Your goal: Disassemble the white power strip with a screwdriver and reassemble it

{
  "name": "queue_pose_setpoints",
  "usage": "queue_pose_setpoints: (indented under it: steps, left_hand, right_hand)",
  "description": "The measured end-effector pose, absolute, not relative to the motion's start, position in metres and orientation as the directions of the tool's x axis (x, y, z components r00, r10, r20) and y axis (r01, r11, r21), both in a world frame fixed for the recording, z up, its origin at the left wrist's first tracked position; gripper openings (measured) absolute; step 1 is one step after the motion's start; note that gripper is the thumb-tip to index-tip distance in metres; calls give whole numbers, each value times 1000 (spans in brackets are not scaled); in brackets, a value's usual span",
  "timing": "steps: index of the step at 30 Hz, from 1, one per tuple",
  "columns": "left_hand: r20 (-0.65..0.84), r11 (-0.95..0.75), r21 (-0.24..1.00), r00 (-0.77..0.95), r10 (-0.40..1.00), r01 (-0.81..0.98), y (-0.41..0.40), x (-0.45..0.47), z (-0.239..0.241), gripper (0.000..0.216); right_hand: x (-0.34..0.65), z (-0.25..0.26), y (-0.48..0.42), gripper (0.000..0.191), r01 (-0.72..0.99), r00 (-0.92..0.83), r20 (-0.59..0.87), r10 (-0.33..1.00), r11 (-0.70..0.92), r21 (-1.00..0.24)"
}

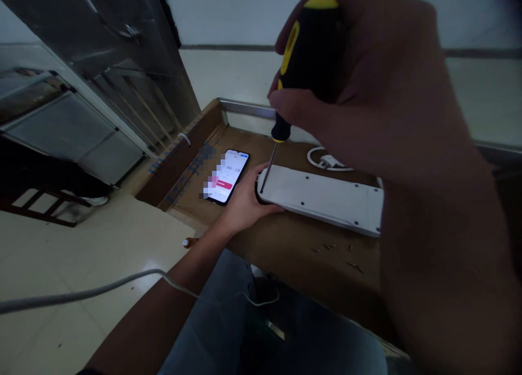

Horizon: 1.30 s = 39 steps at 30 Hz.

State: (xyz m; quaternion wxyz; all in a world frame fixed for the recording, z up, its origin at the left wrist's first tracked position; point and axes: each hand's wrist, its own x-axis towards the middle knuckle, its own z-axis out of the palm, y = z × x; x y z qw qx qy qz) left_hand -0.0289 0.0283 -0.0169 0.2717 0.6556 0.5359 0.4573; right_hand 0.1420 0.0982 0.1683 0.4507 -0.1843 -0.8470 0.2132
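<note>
A white power strip (328,196) lies face down on the cardboard-covered table, with screw holes along its back. My left hand (244,203) grips its left end, thumb along the near side and fingers around the far side. In my right hand (379,97) is a black and yellow screwdriver (312,56), held nearly upright by the handle. Its tip sits at the hole in the strip's left end. Several small screws (329,246) are scattered on the cardboard in front of the strip. My right wrist and forearm hide the strip's right end.
A phone (233,173) with a lit timer screen lies left of the strip. Behind the strip is a white cable with a plug (329,161). A cardboard edge (179,141) rises at the left, and a wall stands behind. A grey cord (122,281) crosses over my left forearm.
</note>
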Motion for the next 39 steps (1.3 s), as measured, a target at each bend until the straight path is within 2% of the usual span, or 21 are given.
queue_pose_setpoints:
  steps: [6, 8, 11, 14, 18, 22, 24, 26, 29, 31, 33, 36, 39]
  left_hand:
    - [314, -280, 844, 0, 949, 458, 29, -28, -17, 98]
    - [314, -279, 843, 1, 949, 461, 29, -28, -16, 97]
    - [317, -286, 841, 10, 948, 460, 28, -28, -16, 96]
    - [320, -292, 839, 16, 947, 458, 29, -28, -16, 97]
    - [318, -291, 837, 22, 948, 464, 28, -29, -15, 96]
    - [326, -302, 839, 25, 945, 452, 28, -27, -14, 96]
    - [329, -305, 841, 24, 944, 446, 28, -27, -14, 96]
    - [331, -305, 841, 22, 943, 448, 29, -27, -14, 95]
    - [337, -312, 837, 25, 941, 450, 29, -27, -15, 94]
    - [335, -311, 837, 28, 942, 450, 28, -28, -14, 93]
    - [323, -298, 842, 23, 946, 449, 28, -28, -14, 93]
    - [307, -281, 848, 16, 952, 449, 27, -28, -13, 94]
    - [306, -281, 847, 20, 952, 452, 27, -28, -13, 94]
  right_hand:
    - [140, 173, 94, 34, 395, -458, 645, 612, 790, -469]
    - [140, 173, 94, 39, 421, -439, 649, 621, 781, -462]
    - [141, 173, 93, 39, 342, -457, 669, 587, 810, -477]
    - [143, 175, 92, 28, 240, -522, 642, 562, 819, -521]
    - [144, 174, 88, 39, 59, -578, 638, 509, 806, -589]
    - [137, 169, 86, 23, 28, -515, 644, 566, 761, -648]
    - [134, 166, 85, 25, 14, -460, 661, 594, 749, -663]
    - [132, 166, 85, 29, 86, -426, 668, 610, 763, -641]
    - [134, 169, 89, 39, 366, -405, 644, 649, 761, -536]
    - [136, 171, 92, 41, 449, -366, 637, 678, 728, -518]
    - [138, 171, 95, 42, 388, -344, 649, 679, 732, -560]
    - [138, 169, 99, 37, 173, -386, 664, 640, 757, -630]
    - [139, 168, 100, 31, 92, -419, 640, 644, 731, -676]
